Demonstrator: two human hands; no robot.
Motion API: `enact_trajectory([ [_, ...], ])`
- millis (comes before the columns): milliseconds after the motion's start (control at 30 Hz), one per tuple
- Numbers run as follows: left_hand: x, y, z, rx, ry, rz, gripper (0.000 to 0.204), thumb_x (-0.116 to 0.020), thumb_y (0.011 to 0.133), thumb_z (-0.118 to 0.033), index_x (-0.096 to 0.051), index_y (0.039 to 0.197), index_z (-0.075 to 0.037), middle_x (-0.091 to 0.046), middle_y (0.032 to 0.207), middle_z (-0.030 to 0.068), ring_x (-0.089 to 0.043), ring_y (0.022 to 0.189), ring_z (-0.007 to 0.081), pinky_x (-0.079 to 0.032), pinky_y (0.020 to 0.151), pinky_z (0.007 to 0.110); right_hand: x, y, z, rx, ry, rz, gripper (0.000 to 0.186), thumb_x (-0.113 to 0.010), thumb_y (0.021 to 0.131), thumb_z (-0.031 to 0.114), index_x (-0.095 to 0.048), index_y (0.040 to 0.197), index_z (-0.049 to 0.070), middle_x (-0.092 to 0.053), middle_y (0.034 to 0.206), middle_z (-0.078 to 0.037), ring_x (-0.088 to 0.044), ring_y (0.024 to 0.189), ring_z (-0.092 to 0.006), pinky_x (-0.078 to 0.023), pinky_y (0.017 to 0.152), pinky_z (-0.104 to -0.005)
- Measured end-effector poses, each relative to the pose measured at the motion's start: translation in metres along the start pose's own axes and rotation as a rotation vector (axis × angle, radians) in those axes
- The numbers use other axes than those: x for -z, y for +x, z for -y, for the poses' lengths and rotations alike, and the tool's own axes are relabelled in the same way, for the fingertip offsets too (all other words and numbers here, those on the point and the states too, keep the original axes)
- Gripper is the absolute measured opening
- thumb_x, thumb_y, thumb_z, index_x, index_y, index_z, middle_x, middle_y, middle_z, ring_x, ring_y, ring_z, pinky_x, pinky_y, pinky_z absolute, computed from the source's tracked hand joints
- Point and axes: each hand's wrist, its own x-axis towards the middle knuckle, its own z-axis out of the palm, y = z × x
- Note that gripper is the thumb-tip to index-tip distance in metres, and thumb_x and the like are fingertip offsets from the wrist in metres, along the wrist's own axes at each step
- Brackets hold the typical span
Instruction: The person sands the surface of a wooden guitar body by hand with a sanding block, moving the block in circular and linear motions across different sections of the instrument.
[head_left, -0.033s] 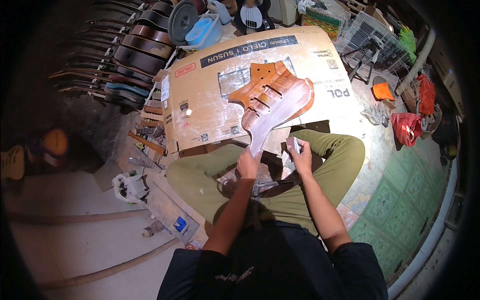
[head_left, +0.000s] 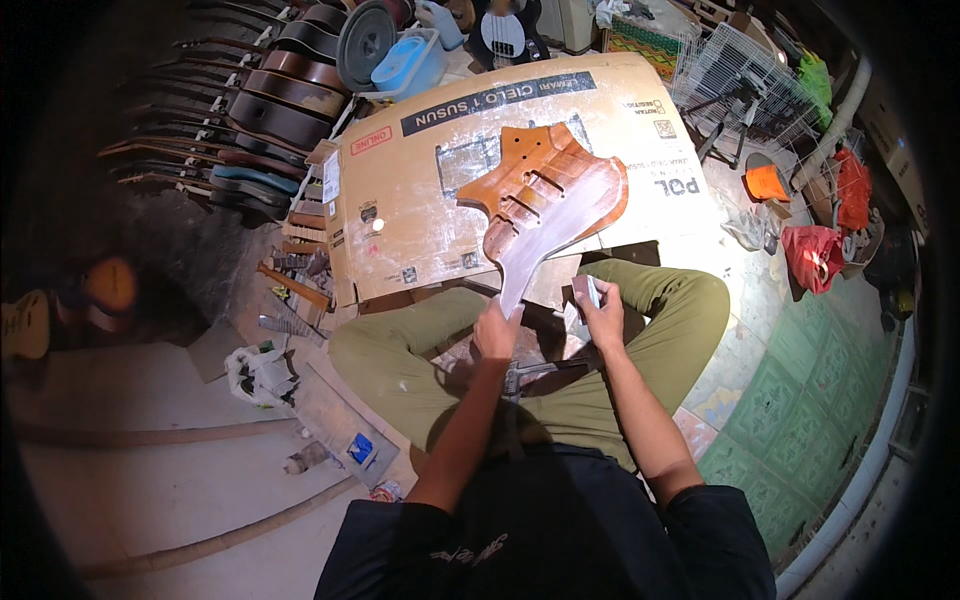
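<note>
- Cardboard [head_left: 400, 230] under electric-guitar body [head_left: 590, 200]; guitars [head_left: 285, 97] racked left of body.
- My left hand [head_left: 495, 332] grips body's near tip; right hand [head_left: 604, 318] pinches brown block [head_left: 581, 290].
- Left fingertips hidden.

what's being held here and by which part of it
Left grip: the wooden guitar body, by its narrow near end. Right grip: a small brown-faced block, by its right side.
</note>
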Motion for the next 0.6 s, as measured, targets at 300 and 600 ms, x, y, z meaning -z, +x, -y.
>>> enact_trajectory([
  [300, -0.001, -0.005, 0.010, 0.056, 0.015, 0.038, 0.043, -0.076, 0.087, -0.036, -0.068, 0.110, -0.001, -0.071, 0.100, 0.0288, -0.068, 0.097, 0.0494, -0.052, 0.083, 0.057, 0.005, 0.003, 0.001, -0.034, 0.038, -0.021, 0.048, -0.081, 0.086, 0.022, -0.061, 0.122, -0.001, -0.072, 0.111, -0.015, -0.068, 0.099, -0.0203, -0.054, 0.089, -0.0351],
  [600, -0.005, 0.013, 0.008, 0.016, -0.045, 0.017, 0.051, -0.078, 0.086, -0.039, -0.066, 0.116, 0.000, -0.072, 0.102, 0.0280, -0.068, 0.097, 0.0485, -0.053, 0.083, 0.055, -0.004, -0.005, 0.018, -0.095, 0.012, 0.023, 0.043, -0.080, 0.088, 0.019, -0.060, 0.121, 0.000, -0.072, 0.108, -0.013, -0.068, 0.091, -0.0181, -0.055, 0.084, -0.0342],
])
